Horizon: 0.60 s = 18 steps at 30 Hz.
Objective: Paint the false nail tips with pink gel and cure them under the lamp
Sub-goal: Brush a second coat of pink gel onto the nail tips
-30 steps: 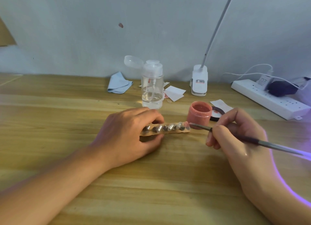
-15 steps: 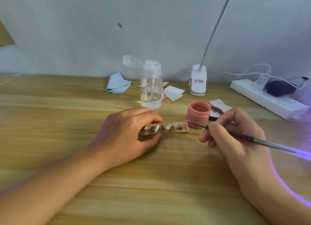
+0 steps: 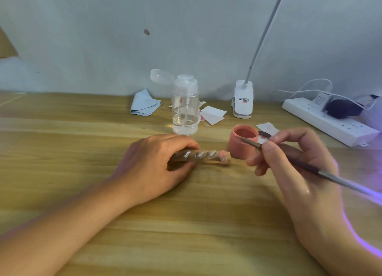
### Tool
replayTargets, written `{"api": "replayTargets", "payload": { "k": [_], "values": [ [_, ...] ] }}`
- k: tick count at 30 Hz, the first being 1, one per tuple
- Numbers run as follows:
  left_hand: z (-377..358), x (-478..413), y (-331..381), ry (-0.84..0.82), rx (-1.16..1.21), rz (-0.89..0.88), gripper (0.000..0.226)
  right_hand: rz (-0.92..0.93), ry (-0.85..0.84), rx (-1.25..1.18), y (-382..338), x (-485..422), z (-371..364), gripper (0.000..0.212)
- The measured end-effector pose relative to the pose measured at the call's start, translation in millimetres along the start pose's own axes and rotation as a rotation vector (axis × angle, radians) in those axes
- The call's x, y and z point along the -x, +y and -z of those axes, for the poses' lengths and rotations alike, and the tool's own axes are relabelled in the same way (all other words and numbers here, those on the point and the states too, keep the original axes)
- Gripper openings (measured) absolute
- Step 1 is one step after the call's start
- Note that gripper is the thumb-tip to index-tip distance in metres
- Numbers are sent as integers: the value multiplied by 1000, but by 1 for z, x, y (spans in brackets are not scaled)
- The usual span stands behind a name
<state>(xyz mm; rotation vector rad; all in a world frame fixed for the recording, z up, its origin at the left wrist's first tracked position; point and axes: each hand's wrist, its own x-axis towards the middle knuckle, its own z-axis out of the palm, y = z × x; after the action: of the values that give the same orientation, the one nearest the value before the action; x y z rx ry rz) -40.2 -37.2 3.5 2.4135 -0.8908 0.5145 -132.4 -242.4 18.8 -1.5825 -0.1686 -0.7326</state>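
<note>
okay, i've got the left hand [image 3: 157, 164] at nine o'clock of centre, fingers curled over the left end of the narrow wooden strip [image 3: 206, 160], thumb against its near edge, gripping it flat on the pale wooden bench [image 3: 62, 151]. the small false nail tips [image 3: 199, 154] sit in a row along the strip. the one at the three o'clock end looks pink, the rest read clear and shiny. just beside that end, at three o'clock, sits the round pink gel pot [image 3: 239, 149], open. the right hand [image 3: 289, 158] pinches the slim dark-handled brush [image 3: 310, 168] between thumb and forefinger, other fingers loosely curled below. i see the brush tip at the pot's near rim, the handle running off toward four o'clock into violet light. at twelve o'clock of the strip stands a clear plastic pump bottle [image 3: 185, 110], cap flipped up, with a folded pale blue cloth [image 3: 144, 104] at its ten o'clock. the white clip-base lamp [image 3: 243, 100] is at twelve o'clock of the pot, and a white power strip [image 3: 330, 121] lies out at two o'clock.
</note>
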Motion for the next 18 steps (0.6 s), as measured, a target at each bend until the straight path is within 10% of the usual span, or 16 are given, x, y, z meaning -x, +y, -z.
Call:
{"api": "replayTargets", "payload": {
  "k": [18],
  "values": [
    [2,0,1,-2,7,12,26,-184,-102,9,12,-1,1,7]
  ]
}}
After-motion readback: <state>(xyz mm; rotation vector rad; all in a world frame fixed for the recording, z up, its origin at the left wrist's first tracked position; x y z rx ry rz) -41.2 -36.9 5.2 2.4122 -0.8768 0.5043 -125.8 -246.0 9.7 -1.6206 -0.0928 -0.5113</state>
